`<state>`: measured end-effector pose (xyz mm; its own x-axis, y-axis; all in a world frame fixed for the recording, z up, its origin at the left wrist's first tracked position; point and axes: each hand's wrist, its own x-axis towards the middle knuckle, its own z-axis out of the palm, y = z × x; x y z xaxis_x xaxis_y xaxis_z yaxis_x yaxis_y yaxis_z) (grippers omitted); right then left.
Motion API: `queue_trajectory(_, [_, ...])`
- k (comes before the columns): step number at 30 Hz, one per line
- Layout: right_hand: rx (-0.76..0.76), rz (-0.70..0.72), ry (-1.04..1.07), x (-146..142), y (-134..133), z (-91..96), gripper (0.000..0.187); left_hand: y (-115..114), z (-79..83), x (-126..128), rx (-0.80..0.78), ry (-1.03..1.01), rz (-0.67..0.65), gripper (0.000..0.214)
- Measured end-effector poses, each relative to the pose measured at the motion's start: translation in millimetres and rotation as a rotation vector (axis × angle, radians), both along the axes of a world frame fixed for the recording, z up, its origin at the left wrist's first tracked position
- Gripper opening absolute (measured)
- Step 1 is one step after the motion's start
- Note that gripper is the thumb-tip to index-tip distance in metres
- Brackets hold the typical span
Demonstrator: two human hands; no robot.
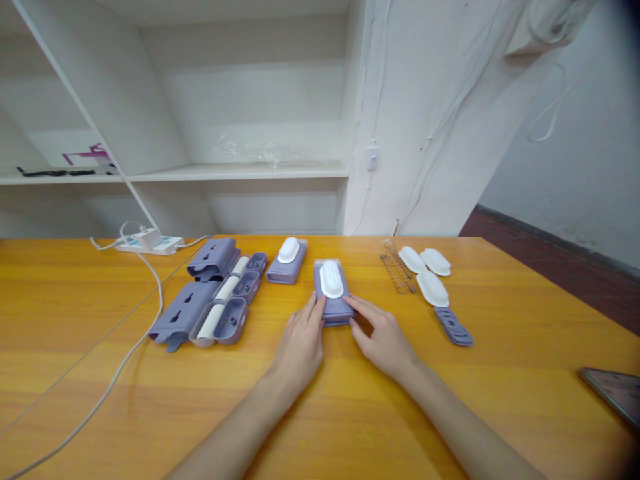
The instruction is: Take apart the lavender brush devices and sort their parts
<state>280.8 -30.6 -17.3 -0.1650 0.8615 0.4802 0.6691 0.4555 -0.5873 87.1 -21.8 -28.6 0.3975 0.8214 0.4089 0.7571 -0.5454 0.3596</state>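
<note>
A flat purple plastic box point(336, 313) lies in the middle of the table, with a white ribbed oval dish point(331, 279) on top of it. My left hand point(301, 333) grips its left side near the front corner. On the opposite side, my right hand point(383, 335) holds the right edge between thumb and fingers. Behind and to the left rests a similar purple box point(286, 271), bearing another smooth white oval piece point(289, 251). Farther left are purple housings point(187, 310), white rolls point(211, 321) and small purple trays point(231, 322) in rows.
Three white oval dishes point(433, 288), a purple slotted insert point(453, 327) and small metal wire pieces point(399, 268) lie to the right. A phone point(613, 393) sits at the right edge. A power strip point(150, 241) and white cables point(125, 363) occupy the left. White shelves point(240, 172) stand behind.
</note>
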Motion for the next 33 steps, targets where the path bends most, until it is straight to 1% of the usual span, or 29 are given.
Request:
queue_trajectory(6, [0.017, 0.024, 0.002, -1.8, -0.2, 0.6, 0.043, 1.0, -3.9, -1.0, 0.013, -0.039, -0.014, 0.059])
queue_trajectory(8, [0.02, 0.018, -0.002, -2.4, -0.6, 0.8, 0.044, 0.1, -2.0, 0.3, 0.022, -0.064, -0.016, 0.054])
queue_trajectory(10, [0.012, 0.003, -0.013, -2.9, -0.9, 0.5, 0.043, -1.2, 1.4, 2.0, 0.021, -0.107, -0.001, 0.045])
queue_trajectory(14, [0.008, -0.082, -0.027, -2.7, 0.4, -2.8, 0.041, -3.6, 9.0, 4.7, -0.014, -0.218, 0.031, 0.033])
queue_trajectory(17, [0.021, -0.166, -0.023, -1.1, 2.6, -5.6, 0.029, -5.5, 13.1, 5.5, 0.016, -0.211, 0.021, 0.029])
queue_trajectory(20, [0.034, -0.245, -0.036, 0.8, 4.1, -5.9, 0.014, -8.4, 15.9, 6.0, 0.062, -0.146, 0.005, 0.028])
queue_trajectory(22, [0.041, -0.269, -0.056, 1.7, 4.4, -4.8, 0.008, -10.5, 17.2, 6.4, 0.086, -0.104, -0.023, 0.029])
queue_trajectory(25, [0.046, -0.256, -0.061, 2.3, 4.0, -2.9, 0.006, -13.3, 18.7, 6.7, 0.107, -0.038, -0.064, 0.027])
queue_trajectory(28, [0.049, -0.217, -0.037, 2.0, 3.1, -1.2, 0.005, -14.4, 20.3, 6.6, 0.099, 0.003, -0.071, 0.026])
queue_trajectory(33, [0.04, -0.157, -0.036, 0.8, 1.9, 1.8, 0.005, -13.2, 22.6, 6.5, 0.077, 0.006, -0.062, 0.035])
